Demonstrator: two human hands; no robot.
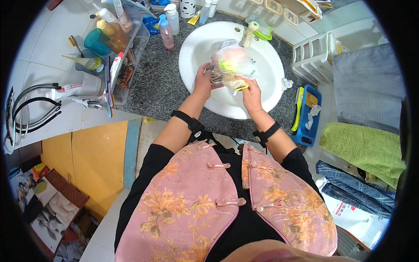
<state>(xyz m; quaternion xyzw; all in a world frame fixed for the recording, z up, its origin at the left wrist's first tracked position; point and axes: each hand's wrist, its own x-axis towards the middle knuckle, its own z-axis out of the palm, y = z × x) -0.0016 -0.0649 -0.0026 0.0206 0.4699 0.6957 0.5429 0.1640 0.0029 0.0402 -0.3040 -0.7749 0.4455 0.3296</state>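
Observation:
Over the white washbasin point(188, 54) I hold a crumpled, see-through plastic bag point(233, 61) between both hands. Pinkish, white and yellow-green patches show in it. My left hand point(202, 82) is closed round its left side, by a greyish part whose kind I cannot make out. At its lower right edge my right hand point(252, 95) grips the bag, close to a yellow strip point(241, 88). A pale tap point(248, 35) stands just behind the bag. The fingertips are partly hidden by the bag.
Left on the speckled counter point(152, 87) stands a clear bin point(140, 48) with cups and toothbrushes. Bottles point(166, 32) line the back. At right are white drawers point(314, 61), a blue tray point(307, 131), a lime-handled brush point(297, 109) and hanging towels point(364, 148).

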